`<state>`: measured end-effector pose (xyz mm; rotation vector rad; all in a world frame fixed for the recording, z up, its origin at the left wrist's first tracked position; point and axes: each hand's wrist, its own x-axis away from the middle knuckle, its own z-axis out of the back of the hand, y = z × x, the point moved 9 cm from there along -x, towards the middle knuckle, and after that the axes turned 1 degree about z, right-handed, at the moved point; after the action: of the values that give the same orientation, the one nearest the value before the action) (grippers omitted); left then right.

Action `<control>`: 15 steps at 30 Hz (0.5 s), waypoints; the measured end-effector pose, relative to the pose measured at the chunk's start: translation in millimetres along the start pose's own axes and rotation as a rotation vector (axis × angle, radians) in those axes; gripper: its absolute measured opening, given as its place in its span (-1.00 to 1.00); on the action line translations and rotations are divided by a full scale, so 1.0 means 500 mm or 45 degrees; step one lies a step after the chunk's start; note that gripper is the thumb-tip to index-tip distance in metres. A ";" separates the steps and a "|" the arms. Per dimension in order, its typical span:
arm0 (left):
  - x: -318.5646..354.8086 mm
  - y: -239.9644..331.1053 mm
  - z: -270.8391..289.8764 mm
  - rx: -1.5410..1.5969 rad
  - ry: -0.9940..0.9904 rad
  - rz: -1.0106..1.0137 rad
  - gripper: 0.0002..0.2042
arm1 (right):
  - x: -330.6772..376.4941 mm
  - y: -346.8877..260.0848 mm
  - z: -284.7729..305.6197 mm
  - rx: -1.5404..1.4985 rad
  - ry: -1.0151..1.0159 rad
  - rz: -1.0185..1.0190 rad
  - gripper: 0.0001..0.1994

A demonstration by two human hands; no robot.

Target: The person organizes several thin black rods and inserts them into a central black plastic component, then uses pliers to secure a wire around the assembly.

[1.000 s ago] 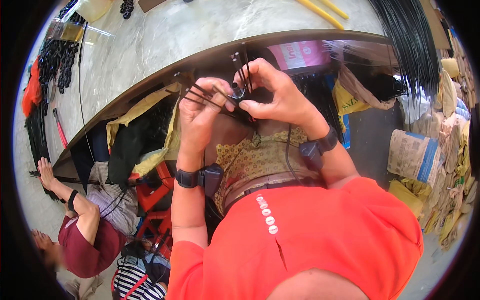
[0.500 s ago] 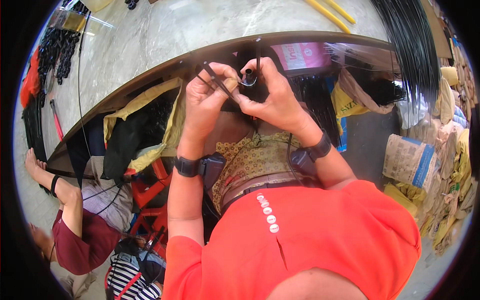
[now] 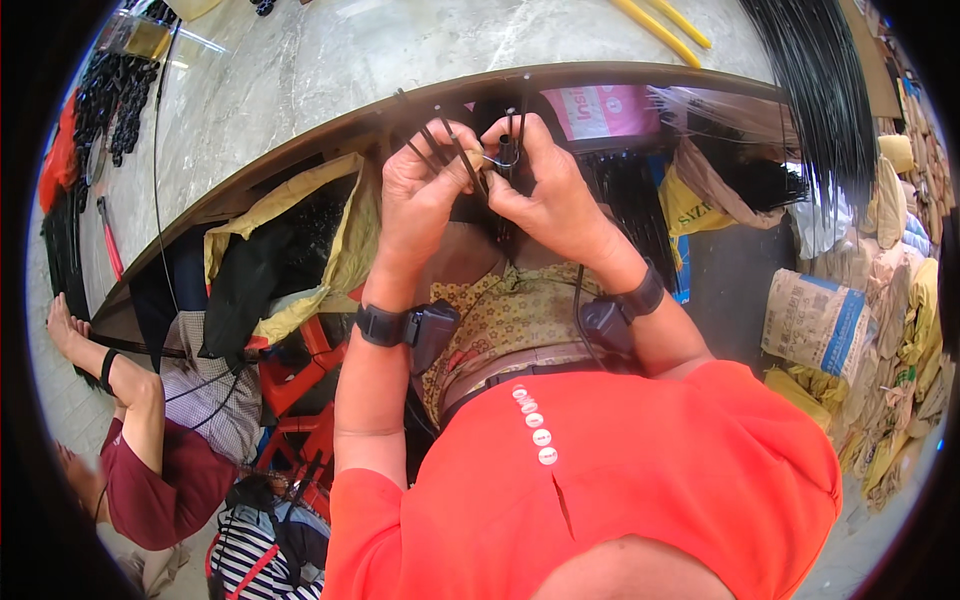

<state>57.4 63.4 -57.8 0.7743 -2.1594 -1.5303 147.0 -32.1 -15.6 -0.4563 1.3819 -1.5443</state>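
In front of me, at the near edge of the table, my left hand (image 3: 415,205) is pinched on several thin black strips (image 3: 440,135), which stick up past its fingers. A small tan patch, perhaps a finger covering, shows at its fingertips. My right hand (image 3: 548,190) curls round a dark tube-like piece (image 3: 505,152) with a shiny curved metal bit beside it. Thin black strips stand up by that hand too. Both sets of fingertips nearly meet, and the strips' lower ends are hidden behind the fingers.
The grey tabletop (image 3: 420,45) lies beyond my hands, with yellow tubes (image 3: 655,30) and a hanging bundle of black strands (image 3: 820,90). A yellow-edged sack (image 3: 335,230) of black material sits below left. A co-worker (image 3: 165,475) is at the left. Bags (image 3: 815,320) are piled at right.
My left hand has shifted slightly to the right, and its strips now stand more upright. The dark piece in my right hand has tilted a little.
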 end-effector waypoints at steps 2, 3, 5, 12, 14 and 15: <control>0.000 0.001 -0.004 -0.016 -0.021 -0.005 -0.94 | 0.005 0.009 -0.001 -0.046 -0.004 -0.007 -0.68; 0.000 0.000 -0.004 -0.016 -0.014 0.003 -0.94 | 0.012 0.022 -0.001 -0.121 0.029 -0.052 -0.70; 0.000 0.000 -0.007 -0.017 -0.001 0.017 -0.95 | 0.028 0.046 -0.005 -0.271 0.094 -0.142 -0.72; -0.017 0.038 -0.033 -0.039 -0.056 -0.007 -0.92 | 0.015 0.006 0.028 0.012 0.193 0.051 -0.78; -0.023 0.068 -0.053 -0.100 -0.082 -0.017 -0.92 | 0.001 -0.019 0.046 -0.081 0.223 0.044 -0.79; -0.030 0.090 -0.069 -0.128 -0.101 -0.025 -0.92 | -0.012 -0.024 0.054 -0.231 0.230 0.053 -0.82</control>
<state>79.7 58.9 -3.7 0.7147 -2.1173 -1.6917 166.1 -43.1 4.7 -0.4028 1.6704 -1.4611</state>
